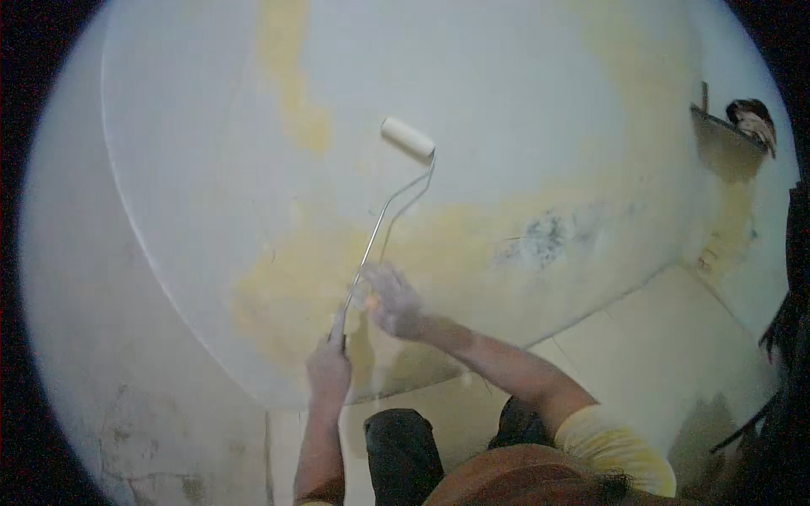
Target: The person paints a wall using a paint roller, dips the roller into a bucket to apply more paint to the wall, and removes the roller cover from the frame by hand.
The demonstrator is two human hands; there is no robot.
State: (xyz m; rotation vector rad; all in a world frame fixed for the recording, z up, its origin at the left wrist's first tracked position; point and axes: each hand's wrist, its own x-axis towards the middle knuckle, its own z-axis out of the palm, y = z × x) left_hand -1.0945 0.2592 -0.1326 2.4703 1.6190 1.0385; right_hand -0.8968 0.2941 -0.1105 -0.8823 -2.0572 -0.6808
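Observation:
A paint roller with a white sleeve (408,138) and a bent metal rod (375,232) rises across the wall (472,101). Its handle end is wrapped by the fingers of my left hand (329,369), low in the middle. My right hand (394,304) is beside the rod, in front of a yellowish part of the wall. Motion smears its fingers, and a small orange spot (372,301) shows under them. I cannot make out whether the hand holds it, or whether it touches the rod. The wall is mostly whitish, with yellow patches (291,101) and a dark smudge (547,238) to the right.
My knees in dark trousers (403,451) are just below the wall's foot. Pale floor tiles (650,337) stretch off to the right. A wall shelf (730,135) at the far right bears a dark and pale bundle (751,122). Dark shapes hang along the right edge.

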